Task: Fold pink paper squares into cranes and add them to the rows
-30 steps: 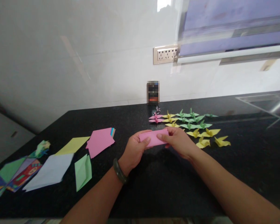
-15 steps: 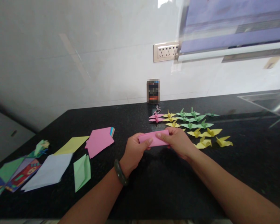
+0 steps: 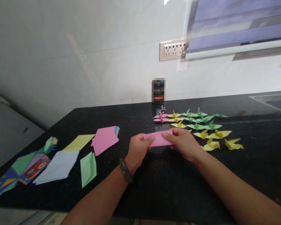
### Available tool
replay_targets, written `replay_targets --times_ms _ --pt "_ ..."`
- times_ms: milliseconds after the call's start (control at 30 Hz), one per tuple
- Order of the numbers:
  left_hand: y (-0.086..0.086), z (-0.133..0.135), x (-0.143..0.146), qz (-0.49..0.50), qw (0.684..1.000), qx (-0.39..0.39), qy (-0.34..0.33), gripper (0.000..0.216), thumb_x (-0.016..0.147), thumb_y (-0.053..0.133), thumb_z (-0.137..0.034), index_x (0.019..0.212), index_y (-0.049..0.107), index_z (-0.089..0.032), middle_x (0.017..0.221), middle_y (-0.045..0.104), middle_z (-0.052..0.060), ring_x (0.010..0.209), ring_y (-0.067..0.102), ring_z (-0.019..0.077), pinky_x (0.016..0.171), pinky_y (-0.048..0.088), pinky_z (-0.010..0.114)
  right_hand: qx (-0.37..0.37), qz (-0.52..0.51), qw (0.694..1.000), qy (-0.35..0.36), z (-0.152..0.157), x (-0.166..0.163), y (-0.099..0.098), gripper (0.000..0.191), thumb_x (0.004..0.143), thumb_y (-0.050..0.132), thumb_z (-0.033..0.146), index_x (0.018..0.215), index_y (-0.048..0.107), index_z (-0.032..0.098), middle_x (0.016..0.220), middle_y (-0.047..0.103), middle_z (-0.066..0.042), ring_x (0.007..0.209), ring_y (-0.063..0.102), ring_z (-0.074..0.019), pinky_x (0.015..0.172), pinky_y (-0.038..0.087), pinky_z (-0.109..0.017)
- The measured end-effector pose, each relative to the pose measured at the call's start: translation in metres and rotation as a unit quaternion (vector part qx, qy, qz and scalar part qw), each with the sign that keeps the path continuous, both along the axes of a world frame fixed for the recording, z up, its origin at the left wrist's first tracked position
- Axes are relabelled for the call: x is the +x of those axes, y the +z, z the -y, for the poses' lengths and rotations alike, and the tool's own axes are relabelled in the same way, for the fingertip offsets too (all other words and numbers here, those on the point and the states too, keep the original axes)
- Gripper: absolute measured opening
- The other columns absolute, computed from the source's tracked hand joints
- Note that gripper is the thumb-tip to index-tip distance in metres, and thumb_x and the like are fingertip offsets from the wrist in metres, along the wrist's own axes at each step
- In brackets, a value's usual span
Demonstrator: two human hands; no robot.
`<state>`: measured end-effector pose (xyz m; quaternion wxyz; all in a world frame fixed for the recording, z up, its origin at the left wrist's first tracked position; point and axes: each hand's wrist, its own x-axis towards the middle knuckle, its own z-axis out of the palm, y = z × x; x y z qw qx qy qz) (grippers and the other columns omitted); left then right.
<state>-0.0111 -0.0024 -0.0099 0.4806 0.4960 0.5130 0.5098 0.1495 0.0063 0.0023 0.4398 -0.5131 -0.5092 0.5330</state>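
A folded strip of pink paper (image 3: 158,139) is stretched level between my two hands above the dark counter. My left hand (image 3: 137,150) pinches its left end, thumb on top. At the right end my right hand (image 3: 185,143) grips it the same way, the fingers behind mostly hidden. Just beyond the paper stand several folded paper cranes: pink cranes (image 3: 161,118), yellow cranes (image 3: 179,124) and green cranes (image 3: 196,126). More yellow cranes (image 3: 211,144) sit to the right of my right hand.
Left of my hands lie a stack of pink sheets (image 3: 105,140), a folded green paper (image 3: 88,170), a yellow sheet (image 3: 78,142), white sheets (image 3: 57,167) and colourful packaging (image 3: 21,175). A pixelated phone-like object (image 3: 158,90) leans against the wall, below a power socket (image 3: 173,50).
The view has shifted slightly, so everything appears a little further right. Both hands keep hold of the pink paper, and my thumbs have moved slightly on it.
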Motion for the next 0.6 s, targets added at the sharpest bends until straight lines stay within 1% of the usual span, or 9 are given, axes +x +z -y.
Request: replay_targets --times_ms 167,400,600 --pt "-0.0010 -0.0002 0.0000 0.000 1.000 -0.007 0.002 0.029 0.063 0.068 -0.040 0.060 0.061 -0.011 0.052 0.055 0.000 0.049 0.047 0.0094 0.045 0.035 0.020 0.004 0.000 1.000 0.004 -0.0005 0.0007 -0.0002 0.027 0.063 0.067 0.040 0.065 0.058 0.015 0.055 0.052 0.002 0.047 0.043 -0.0079 0.040 0.034 -0.019" --pt "-0.0001 0.0001 0.0018 0.022 1.000 -0.018 0.001 0.028 0.062 0.068 -0.039 0.062 0.062 -0.011 0.056 0.057 0.000 0.051 0.050 0.0107 0.047 0.041 0.021 0.009 0.011 1.000 -0.002 -0.0021 0.0016 -0.0029 0.026 0.065 0.065 0.041 0.065 0.057 0.015 0.056 0.051 0.003 0.048 0.042 -0.0077 0.040 0.033 -0.018" --pt "-0.0020 -0.0002 0.0013 0.021 1.000 -0.018 -0.008 0.028 0.066 0.066 -0.039 0.065 0.062 -0.011 0.060 0.058 0.001 0.055 0.052 0.0113 0.049 0.043 0.021 0.012 0.014 1.000 -0.012 -0.0015 0.0009 -0.0016 0.028 0.064 0.066 0.041 0.061 0.054 0.016 0.053 0.049 0.004 0.046 0.040 -0.0074 0.040 0.033 -0.019"
